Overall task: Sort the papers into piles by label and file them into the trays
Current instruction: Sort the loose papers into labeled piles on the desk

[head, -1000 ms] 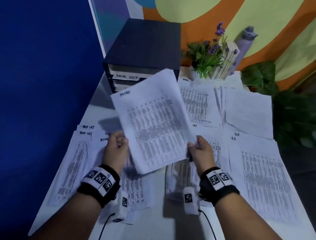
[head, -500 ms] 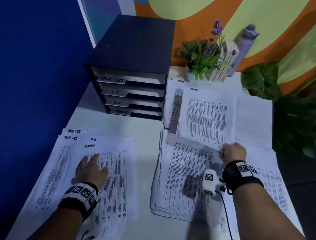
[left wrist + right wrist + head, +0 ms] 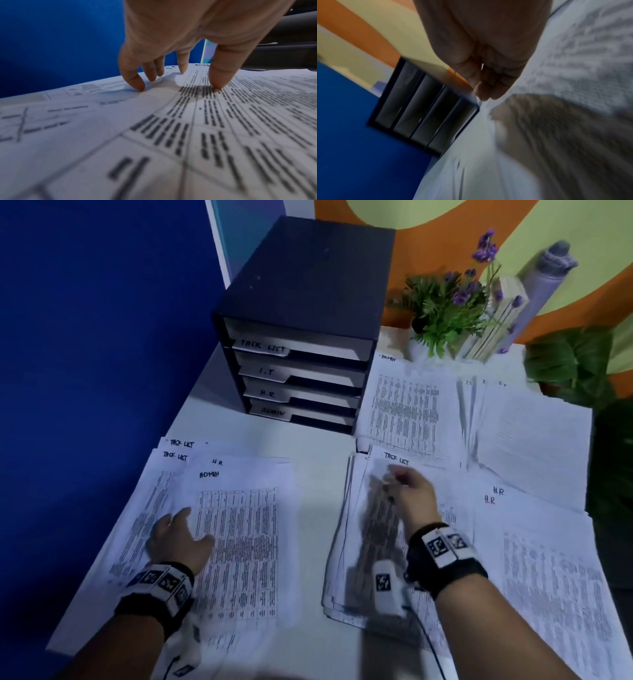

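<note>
A dark tray unit point(image 3: 308, 285) stands at the back with slots tagged TASK LIST, I.T, H.R. and ADMIN. My left hand point(image 3: 178, 535) rests spread on the left pile point(image 3: 239, 559), whose top sheet reads ADMIN; in the left wrist view its fingertips point(image 3: 181, 67) touch that paper point(image 3: 223, 121). My right hand point(image 3: 400, 484) hovers, blurred, over the middle stack point(image 3: 356, 542), topped by a TASK LIST sheet. In the right wrist view, the right hand point(image 3: 484, 93) has its fingers fairly straight and close together by the sheet's top edge. I see nothing held.
Sorted piles lie at the right: ADMIN point(image 3: 407, 405), I.T point(image 3: 513, 433) and H.R. point(image 3: 548, 559). A potted plant point(image 3: 445, 302), a white holder point(image 3: 493, 320) and a bottle point(image 3: 544, 285) stand behind them. A blue wall point(image 3: 85, 371) borders the table's left edge.
One second ago both hands held up an ADMIN sheet. The right hand laid it on the far ADMIN pile, then came back over the middle stack. The left hand dropped onto the left pile.
</note>
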Demonstrator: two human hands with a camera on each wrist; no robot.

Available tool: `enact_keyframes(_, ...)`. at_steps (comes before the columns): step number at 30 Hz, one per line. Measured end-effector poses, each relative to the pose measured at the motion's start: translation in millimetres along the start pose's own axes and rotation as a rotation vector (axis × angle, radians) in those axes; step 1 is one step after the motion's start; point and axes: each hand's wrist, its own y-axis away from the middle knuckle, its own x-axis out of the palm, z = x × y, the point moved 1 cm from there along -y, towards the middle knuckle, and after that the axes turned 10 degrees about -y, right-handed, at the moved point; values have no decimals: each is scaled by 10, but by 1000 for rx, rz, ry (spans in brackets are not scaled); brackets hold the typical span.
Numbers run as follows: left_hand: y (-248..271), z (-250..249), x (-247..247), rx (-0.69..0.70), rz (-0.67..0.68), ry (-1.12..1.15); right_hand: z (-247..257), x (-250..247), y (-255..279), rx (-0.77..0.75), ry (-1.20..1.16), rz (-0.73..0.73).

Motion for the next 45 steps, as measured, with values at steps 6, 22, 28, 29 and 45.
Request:
enact_keyframes(6, 88, 125, -28, 32, 20, -13, -643, 722, 609, 63, 307, 285)
enact_keyframes(22, 338, 274, -137, 178, 71, 356, -793, 868, 1012, -64, 346, 113)
enact_keyframes(28, 262, 268, -172, 208, 186, 444, -707, 688, 978, 31, 96, 89)
enact_keyframes(29, 255, 290, -144, 199, 218, 483, -707, 662, 978, 40, 81, 85)
enact_keyframes(45, 325, 326, -162, 144, 63, 603, -686, 541, 987, 107, 52, 63)
